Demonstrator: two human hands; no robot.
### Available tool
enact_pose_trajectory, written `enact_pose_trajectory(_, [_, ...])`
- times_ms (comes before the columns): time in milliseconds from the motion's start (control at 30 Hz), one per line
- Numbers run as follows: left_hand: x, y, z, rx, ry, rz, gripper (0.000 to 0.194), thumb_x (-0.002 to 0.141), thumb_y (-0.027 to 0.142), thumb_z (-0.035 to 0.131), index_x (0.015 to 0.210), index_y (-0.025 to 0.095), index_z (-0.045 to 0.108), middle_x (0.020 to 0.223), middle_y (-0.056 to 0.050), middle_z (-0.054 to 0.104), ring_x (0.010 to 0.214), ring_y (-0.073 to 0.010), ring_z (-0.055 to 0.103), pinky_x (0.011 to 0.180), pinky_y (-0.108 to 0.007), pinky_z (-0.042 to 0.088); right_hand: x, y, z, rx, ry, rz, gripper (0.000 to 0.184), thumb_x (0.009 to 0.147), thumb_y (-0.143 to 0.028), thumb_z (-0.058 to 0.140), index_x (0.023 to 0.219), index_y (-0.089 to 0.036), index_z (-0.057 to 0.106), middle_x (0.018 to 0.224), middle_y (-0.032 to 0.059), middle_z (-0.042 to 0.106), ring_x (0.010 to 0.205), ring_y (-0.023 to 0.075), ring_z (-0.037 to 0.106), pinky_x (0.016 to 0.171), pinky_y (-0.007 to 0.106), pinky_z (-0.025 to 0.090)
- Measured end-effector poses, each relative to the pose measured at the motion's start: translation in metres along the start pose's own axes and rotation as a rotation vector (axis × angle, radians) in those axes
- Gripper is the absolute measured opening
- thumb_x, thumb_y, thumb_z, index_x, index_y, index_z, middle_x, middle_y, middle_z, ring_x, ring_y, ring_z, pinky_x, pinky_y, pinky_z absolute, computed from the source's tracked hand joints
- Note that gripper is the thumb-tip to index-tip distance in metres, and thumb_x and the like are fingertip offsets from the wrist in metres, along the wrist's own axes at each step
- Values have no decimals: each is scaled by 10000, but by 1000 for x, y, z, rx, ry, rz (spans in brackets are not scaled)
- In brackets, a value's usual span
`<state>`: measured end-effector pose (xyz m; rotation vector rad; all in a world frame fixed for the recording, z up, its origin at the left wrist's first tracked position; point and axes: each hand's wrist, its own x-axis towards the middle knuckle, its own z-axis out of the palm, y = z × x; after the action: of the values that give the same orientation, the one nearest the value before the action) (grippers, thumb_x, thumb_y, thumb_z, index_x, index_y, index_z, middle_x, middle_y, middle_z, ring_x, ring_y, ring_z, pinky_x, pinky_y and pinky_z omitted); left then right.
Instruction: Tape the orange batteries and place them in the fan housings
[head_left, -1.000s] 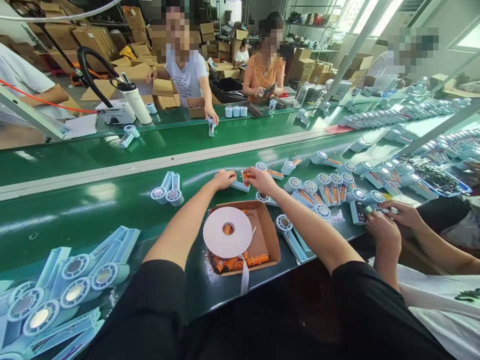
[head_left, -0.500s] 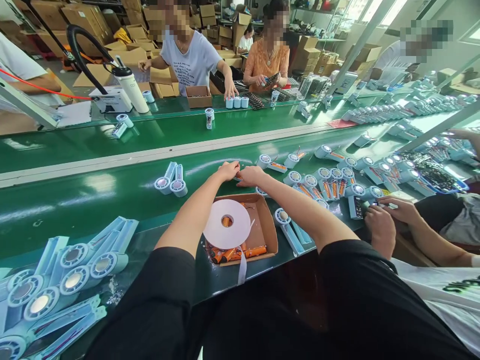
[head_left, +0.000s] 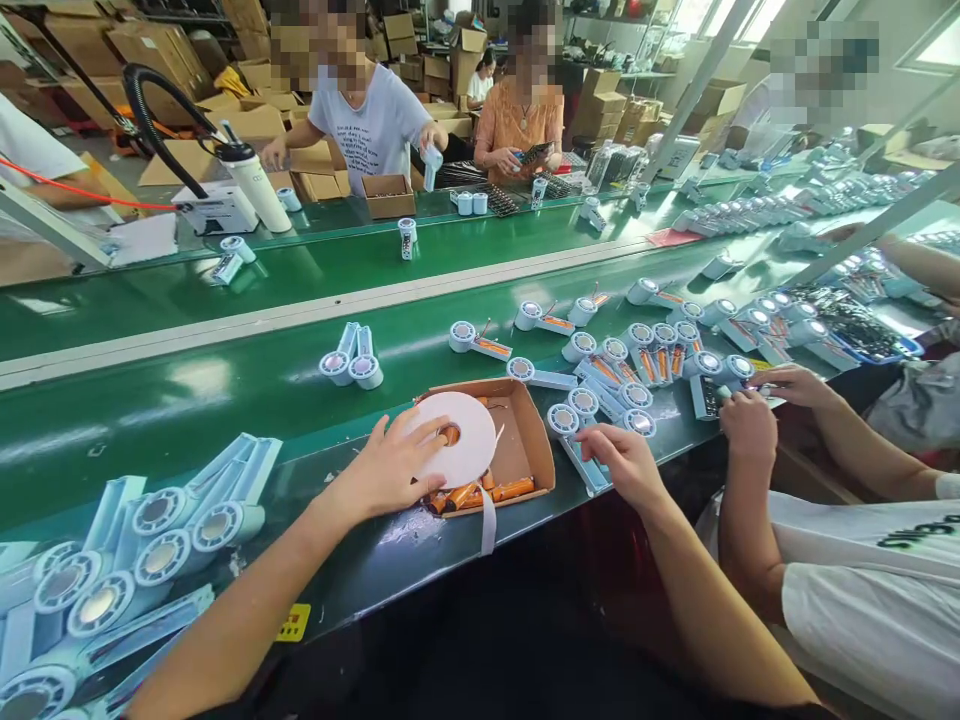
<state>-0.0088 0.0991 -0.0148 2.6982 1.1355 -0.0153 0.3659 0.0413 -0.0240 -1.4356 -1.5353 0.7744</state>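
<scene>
My left hand (head_left: 397, 465) is open, its fingers spread over the left edge of a white tape roll (head_left: 469, 462). The roll lies on a cardboard box (head_left: 529, 425) holding several orange wrapped battery cells (head_left: 512, 489). My right hand (head_left: 626, 462) hovers right of the box, fingers loosely bent and apart, with nothing seen in them. Its fingertips overlap a light-blue fan housing (head_left: 562, 419); whether they touch it is unclear. Past the box lies another light-blue fan housing (head_left: 463, 335) with an orange cell in its handle.
Several housings cover the belt (head_left: 187, 350) at right, and several more (head_left: 161, 555) lie at near left. Two housings (head_left: 351, 365) lie beyond my left hand. A co-worker's hands (head_left: 750, 415) work at right. Across the line, another person holds a light-blue part (head_left: 431, 165).
Both hands have let go of the fan housing with the orange cell, leaving it on the belt. My left hand came back to the tape roll, my right to the housings beside the box.
</scene>
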Motion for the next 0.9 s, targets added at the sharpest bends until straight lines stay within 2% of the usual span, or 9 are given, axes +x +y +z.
enact_pose_trajectory(67, [-12,6,-1,28,71,-1,735,909,577,702,1569,298,537,1682,-67,479,1586,-402,302,1251,-594,366,-10,-8,21,87,-4,29,483,936,-660,638,851,-214,803,714,56,760,635,206,678,602,319,543])
enact_pose_trajectory(233, [-22,11,1,52,455,-8,322,1001,335,605,1275,226,735,1419,-95,695,1460,-361,469,1214,-551,453,-5,-35,85,333,-175,186,500,903,-613,704,1224,-231,721,1212,115,808,612,158,702,594,325,618])
enact_pose_trajectory(333, [-28,10,18,2,436,-34,552,982,475,655,1458,199,627,1450,-127,676,1454,-389,471,1157,-564,502,-3,-40,107,350,-268,249,576,816,-556,835,1267,-238,669,1290,135,786,648,147,713,585,299,627])
enact_pose_trajectory(433, [-27,6,38,-53,367,-83,735,942,531,709,1558,174,524,1500,-150,641,1377,-381,523,1093,-530,548,-2,-38,111,450,-184,238,574,792,-533,864,1228,-240,631,1295,133,782,659,131,716,635,296,639])
enact_pose_trajectory(533, [-25,5,45,-78,522,-206,744,922,474,751,1556,174,502,1462,-165,650,1287,-356,551,1111,-544,528,-6,-39,109,489,-97,242,594,802,-526,860,1259,-240,613,1308,143,770,711,145,742,667,301,640])
enact_pose_trajectory(600, [-28,8,43,-67,662,-235,710,892,375,789,1528,209,520,1417,-154,663,1308,-359,534,1150,-576,491,-14,-45,112,505,-231,279,659,753,-506,905,1289,-238,632,1253,128,788,703,151,735,628,286,621])
enact_pose_trajectory(700, [-38,12,36,-115,783,-238,693,849,209,792,1496,264,549,1393,-130,658,1399,-366,495,1198,-595,456,-33,-59,121,522,-654,296,461,811,-547,843,1100,-198,756,953,58,818,528,106,611,476,225,488])
enact_pose_trajectory(800, [-54,9,33,-355,844,-430,683,858,275,793,1494,298,545,1408,-112,617,1339,-336,575,1039,-496,608,-40,-67,122,295,-1030,141,366,923,-541,742,857,-187,806,633,-19,700,443,86,521,463,219,406])
enact_pose_trajectory(900, [-66,5,40,-527,848,-617,687,849,396,805,1484,306,557,1422,-110,581,1251,-311,640,803,-384,674,-19,-61,114,-7,-901,-51,272,936,-476,761,981,-219,839,740,-4,757,596,138,634,607,254,497])
